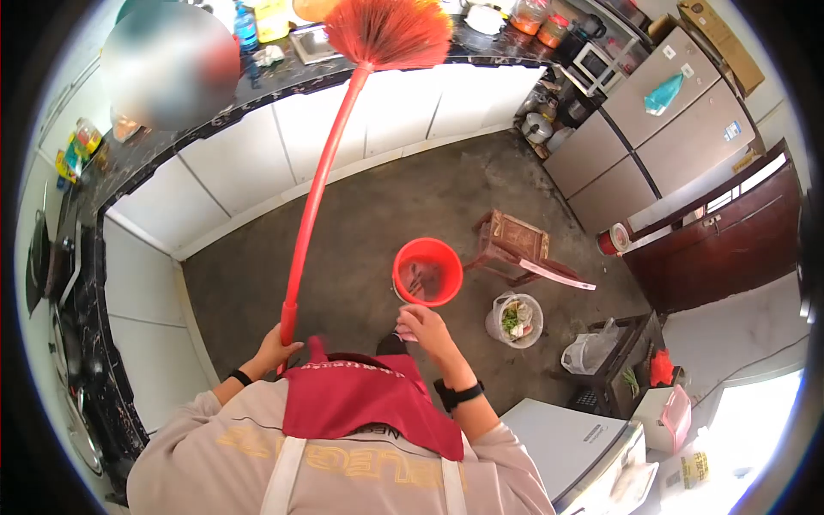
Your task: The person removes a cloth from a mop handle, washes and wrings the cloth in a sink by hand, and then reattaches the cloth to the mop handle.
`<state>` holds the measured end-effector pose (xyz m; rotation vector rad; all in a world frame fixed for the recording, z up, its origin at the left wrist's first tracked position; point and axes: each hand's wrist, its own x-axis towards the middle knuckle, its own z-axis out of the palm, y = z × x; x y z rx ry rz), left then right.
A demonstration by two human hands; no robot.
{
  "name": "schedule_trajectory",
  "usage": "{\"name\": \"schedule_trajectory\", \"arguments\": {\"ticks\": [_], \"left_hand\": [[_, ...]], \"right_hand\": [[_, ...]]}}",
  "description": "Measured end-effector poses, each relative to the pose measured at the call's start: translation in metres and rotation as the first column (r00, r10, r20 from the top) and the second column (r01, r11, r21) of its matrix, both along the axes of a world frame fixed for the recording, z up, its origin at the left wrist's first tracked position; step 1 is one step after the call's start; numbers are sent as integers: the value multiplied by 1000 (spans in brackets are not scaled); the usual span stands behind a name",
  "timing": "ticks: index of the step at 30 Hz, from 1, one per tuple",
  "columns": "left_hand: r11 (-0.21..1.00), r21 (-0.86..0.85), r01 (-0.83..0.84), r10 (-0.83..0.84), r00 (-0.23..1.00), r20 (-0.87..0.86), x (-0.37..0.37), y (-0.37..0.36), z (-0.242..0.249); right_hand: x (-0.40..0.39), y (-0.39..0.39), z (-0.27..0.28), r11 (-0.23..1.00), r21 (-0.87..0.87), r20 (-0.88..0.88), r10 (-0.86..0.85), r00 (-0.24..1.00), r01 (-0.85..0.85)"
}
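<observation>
My left hand (273, 350) is closed around the lower end of the red handle of a broom (313, 202). The broom stands bristles up, its red fan-shaped head reaching over the counter's edge in this view. My right hand (421, 324) has curled fingers, close by the near rim of a red bucket (457, 279). A small pinkish patch shows under those fingers; I cannot tell whether they grip it. Something greyish lies inside the bucket, on the floor in front of me.
Right of the bucket stand a wooden stool (525, 238) and a white bin (498, 326) with green scraps inside. White cabinets (232, 172) under a dark counter (163, 142) curve along the left and back. A fridge (639, 142) stands back right, a white appliance (558, 442) near right.
</observation>
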<state>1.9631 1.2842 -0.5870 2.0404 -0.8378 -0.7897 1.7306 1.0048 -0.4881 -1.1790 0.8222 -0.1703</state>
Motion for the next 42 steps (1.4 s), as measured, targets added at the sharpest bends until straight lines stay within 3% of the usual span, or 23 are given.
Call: {"name": "schedule_trajectory", "arguments": {"ticks": [1, 2, 3, 4, 8, 10, 12, 15, 18, 20, 24, 25, 28, 30, 32, 33, 35, 36, 38, 42], "left_hand": [[997, -73, 30, -22, 994, 111, -3, -21, -1], [988, -138, 63, -30, 973, 228, -5, -41, -5], [997, -56, -49, 43, 994, -97, -5, -67, 21], [987, 77, -143, 162, 900, -405, -9, -84, 42], [982, 160, -98, 158, 892, -423, -2, -157, 67], [994, 105, -42, 78, 929, -363, 9, -186, 72], [988, 126, -88, 126, 931, -343, 15, -215, 77], [979, 127, -161, 188, 952, -240, 25, -253, 75], [973, 125, -193, 210, 967, -146, 41, -275, 58], [989, 126, -76, 87, 993, -79, 48, -289, 49], [971, 234, 43, -8, 988, -152, 56, -307, 23], [958, 265, 113, -50, 971, -235, 61, -310, 12], [924, 307, 226, -114, 932, -343, 77, -310, -28], [905, 320, 281, -152, 914, -375, 85, -318, -55], [922, 298, 248, -149, 935, -321, 90, -332, -63], [912, 343, 226, -87, 923, -375, 96, -333, -74], [903, 362, 234, -73, 911, -406, 106, -327, -90], [904, 360, 233, -68, 906, -417, 113, -330, -94], [916, 302, 264, -89, 868, -488, 118, -339, -83], [904, 311, 293, -130, 883, -452, 119, -360, -59]], "right_hand": [[6, -25, 1, 999, 36, 77, 36, 996, -39], [7, -50, 1, 996, -72, 87, 67, 994, -61], [12, -69, 8, 985, -155, 88, 97, 991, -83], [14, -90, -7, 1000, 19, 90, 9, 996, -10], [-11, -161, -55, 991, 57, -110, -110, 988, 117], [-30, -186, -90, 976, 84, -179, -185, 966, 203], [-50, -208, -128, 966, 161, -267, -157, 951, 204], [-61, -224, -171, 946, 224, -551, -75, 831, 234], [-42, -234, -169, 947, 243, -465, -78, 882, 212], [-12, -248, -153, 957, 215, -383, -101, 918, 195], [46, -278, -122, 977, 68, -154, -188, 970, 201], [54, -284, -132, 975, 72, -173, -195, 966, 209], [69, -294, -187, 971, 64, -217, -211, 953, 230], [63, -298, -237, 991, 74, -441, -72, 895, 116], [32, -277, -337, 984, 61, -522, -114, 845, 170], [28, -273, -350, 980, -72, -624, 100, 775, -184], [16, -258, -360, 991, 92, -737, 133, 663, -96], [11, -245, -349, 993, 91, -743, 119, 659, -76], [4, -235, -324, 920, 260, -524, -122, 843, 295], [-13, -223, -287, 896, 258, -638, -123, 760, 362]]}}
